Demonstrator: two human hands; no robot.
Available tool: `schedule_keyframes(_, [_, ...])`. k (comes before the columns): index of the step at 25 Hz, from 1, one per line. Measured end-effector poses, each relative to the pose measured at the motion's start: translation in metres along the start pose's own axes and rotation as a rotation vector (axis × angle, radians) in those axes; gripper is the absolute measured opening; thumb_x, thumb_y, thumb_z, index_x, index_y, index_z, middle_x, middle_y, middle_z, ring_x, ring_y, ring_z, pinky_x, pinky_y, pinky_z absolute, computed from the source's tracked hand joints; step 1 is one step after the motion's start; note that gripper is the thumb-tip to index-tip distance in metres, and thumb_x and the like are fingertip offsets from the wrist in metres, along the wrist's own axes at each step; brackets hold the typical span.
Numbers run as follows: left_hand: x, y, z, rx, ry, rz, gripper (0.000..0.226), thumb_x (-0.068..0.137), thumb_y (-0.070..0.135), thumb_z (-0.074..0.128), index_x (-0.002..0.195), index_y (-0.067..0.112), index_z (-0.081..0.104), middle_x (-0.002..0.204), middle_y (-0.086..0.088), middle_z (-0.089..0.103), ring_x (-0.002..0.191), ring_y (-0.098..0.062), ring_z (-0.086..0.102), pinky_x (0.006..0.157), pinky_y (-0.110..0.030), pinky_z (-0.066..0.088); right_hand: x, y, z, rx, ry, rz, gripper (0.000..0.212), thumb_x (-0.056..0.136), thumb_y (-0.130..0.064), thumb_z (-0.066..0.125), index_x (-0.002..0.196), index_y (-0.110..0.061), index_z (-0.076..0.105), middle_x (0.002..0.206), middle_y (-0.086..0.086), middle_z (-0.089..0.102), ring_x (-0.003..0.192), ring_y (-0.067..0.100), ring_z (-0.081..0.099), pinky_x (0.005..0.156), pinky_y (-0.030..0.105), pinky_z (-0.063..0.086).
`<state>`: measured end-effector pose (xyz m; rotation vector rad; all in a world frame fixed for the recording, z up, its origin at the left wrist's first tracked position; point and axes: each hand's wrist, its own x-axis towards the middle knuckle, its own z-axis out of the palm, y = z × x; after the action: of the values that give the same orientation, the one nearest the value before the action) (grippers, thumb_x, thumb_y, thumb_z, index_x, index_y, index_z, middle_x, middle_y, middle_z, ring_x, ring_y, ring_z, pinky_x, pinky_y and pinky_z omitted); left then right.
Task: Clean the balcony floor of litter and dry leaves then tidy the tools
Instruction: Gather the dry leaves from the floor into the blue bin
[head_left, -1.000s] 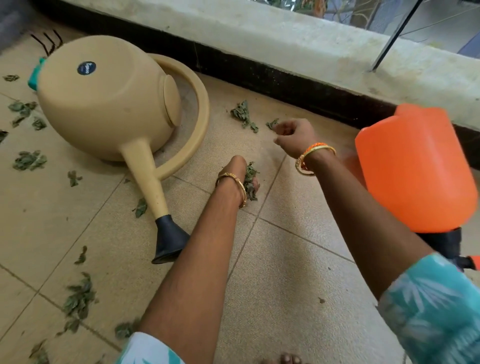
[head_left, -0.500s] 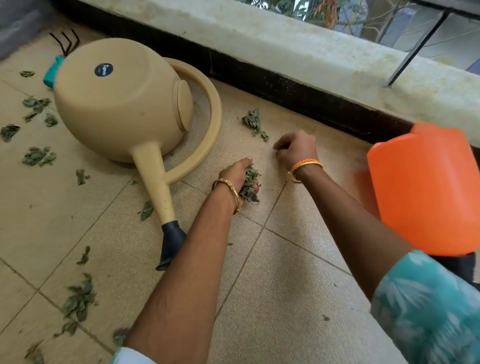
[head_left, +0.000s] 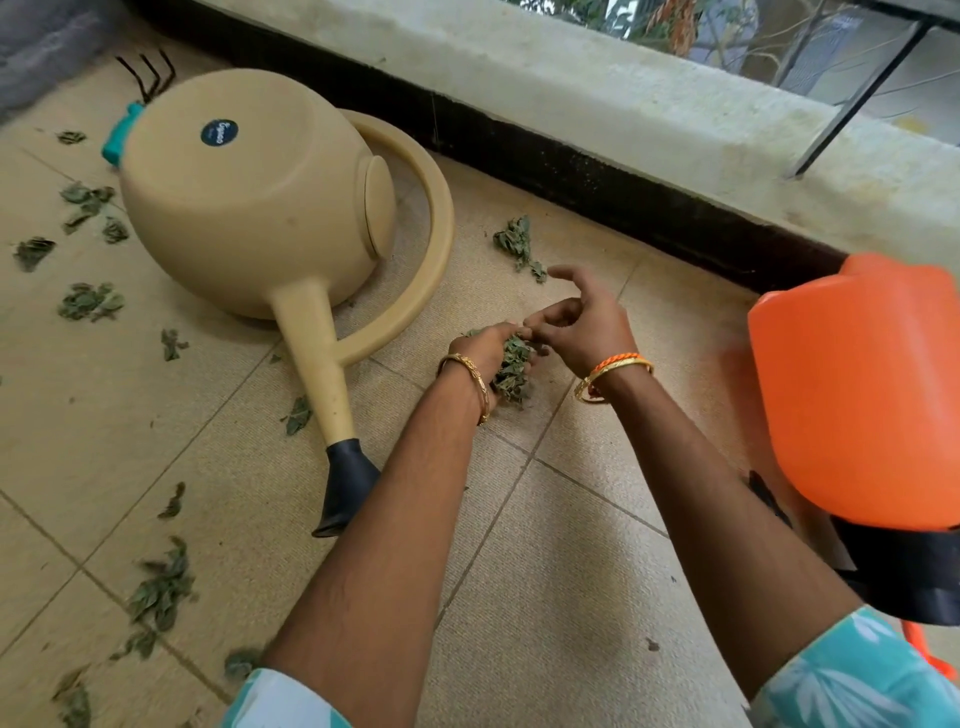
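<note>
Green dry leaves (head_left: 511, 366) bunched lengthwise in left hand (head_left: 483, 353)'s curled fingers, right hand (head_left: 587, 327)'s fingers loosely spread.

Soft daylight, faint shadows, wide-angle edge distortion.

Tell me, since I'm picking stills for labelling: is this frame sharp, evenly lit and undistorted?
Head view: soft daylight, no glare or hard shadows; hands and the leaves the left hand holds look sharp; the orange jug is slightly smeared along its left edge; the wide lens bends the ledge.
</note>
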<state>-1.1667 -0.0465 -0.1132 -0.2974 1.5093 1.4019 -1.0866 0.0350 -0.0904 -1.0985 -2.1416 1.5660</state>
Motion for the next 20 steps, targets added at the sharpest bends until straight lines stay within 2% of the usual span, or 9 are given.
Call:
schedule_keyframes(3, [0.002,0.0,-0.007,-0.104,0.002,-0.045,0.021,0.097,0.017,0.048,0.08,0.007,0.053,0.048,-0.005,0.057,0.037,-0.012,0.051,0.038,-0.016,0.044,0.011,-0.002,-0.008,0.152,-0.057,0.114,0.048,0.08,0.008,0.063,0.12,-0.016,0.053,0.088,0.002,0.065,0.085,0.016,0.068,0.077,0.028,0.057])
schedule_keyframes(6, [-0.001,0.006,-0.012,-0.2,0.032,-0.058,0.02,0.095,0.018,0.05,0.077,0.008,0.048,0.055,-0.005,0.052,0.038,-0.012,0.048,0.037,-0.014,0.042,0.033,0.0,-0.011,0.264,0.056,0.196,0.029,0.083,0.012,0.055,0.101,-0.01,0.06,0.093,0.003,0.064,0.099,0.023,0.065,0.086,0.034,0.055])
schedule_keyframes(9, [-0.005,0.011,-0.016,-0.21,0.058,-0.049,0.02,0.089,0.016,0.057,0.075,0.009,0.045,0.063,-0.005,0.048,0.044,-0.012,0.047,0.038,-0.014,0.042,0.062,-0.004,-0.005,-0.117,0.095,0.074,0.041,0.081,0.01,0.052,0.115,-0.013,0.06,0.121,0.005,0.056,0.115,0.02,0.053,0.094,0.031,0.049])
schedule_keyframes(10, [-0.006,0.012,-0.017,-0.195,0.054,-0.043,0.019,0.087,0.014,0.057,0.074,0.01,0.044,0.063,-0.005,0.047,0.044,-0.011,0.046,0.039,-0.014,0.042,0.072,-0.006,-0.001,-0.291,0.035,0.01,0.052,0.08,0.009,0.052,0.125,-0.016,0.055,0.134,0.006,0.047,0.123,0.022,0.046,0.096,0.031,0.046])
schedule_keyframes(12, [-0.011,0.014,-0.019,-0.164,0.029,-0.039,0.018,0.085,0.01,0.054,0.071,0.01,0.042,0.061,-0.004,0.046,0.048,-0.012,0.044,0.039,-0.014,0.04,0.09,-0.009,0.009,-0.622,-0.154,-0.122,0.071,0.078,0.007,0.055,0.139,-0.024,0.04,0.152,0.007,0.021,0.137,0.029,0.026,0.107,0.041,0.037])
schedule_keyframes(14, [-0.016,0.017,-0.02,-0.133,-0.035,-0.04,0.017,0.085,0.007,0.05,0.07,0.01,0.043,0.064,-0.006,0.05,0.054,-0.013,0.045,0.039,-0.013,0.038,0.104,-0.003,0.021,-0.899,-0.291,-0.257,0.072,0.082,-0.003,0.06,0.143,-0.026,0.033,0.157,0.006,0.006,0.141,0.033,0.012,0.113,0.049,0.025])
schedule_keyframes(16, [-0.021,0.019,-0.021,-0.14,-0.085,-0.04,0.013,0.087,0.004,0.045,0.074,0.008,0.045,0.08,-0.01,0.057,0.065,-0.015,0.054,0.04,-0.014,0.039,0.107,0.008,0.025,-0.977,-0.27,-0.334,0.051,0.092,-0.013,0.052,0.141,-0.019,0.039,0.155,0.01,0.015,0.14,0.034,0.019,0.113,0.047,0.024])
schedule_keyframes(18, [-0.022,0.019,-0.024,-0.164,-0.116,-0.025,0.013,0.088,0.0,0.041,0.08,0.008,0.046,0.09,-0.011,0.06,0.075,-0.018,0.061,0.04,-0.012,0.04,0.097,0.021,0.022,-0.947,-0.108,-0.42,0.035,0.096,-0.011,0.044,0.129,-0.009,0.053,0.144,0.014,0.04,0.129,0.034,0.04,0.104,0.041,0.038])
schedule_keyframes(20, [-0.025,0.019,-0.027,-0.195,-0.126,-0.037,0.016,0.087,0.001,0.043,0.074,0.009,0.046,0.073,-0.008,0.062,0.068,-0.017,0.061,0.038,-0.012,0.041,0.085,0.026,0.016,-0.9,0.023,-0.493,0.025,0.094,-0.006,0.047,0.112,-0.004,0.065,0.122,0.015,0.058,0.109,0.032,0.056,0.089,0.037,0.048])
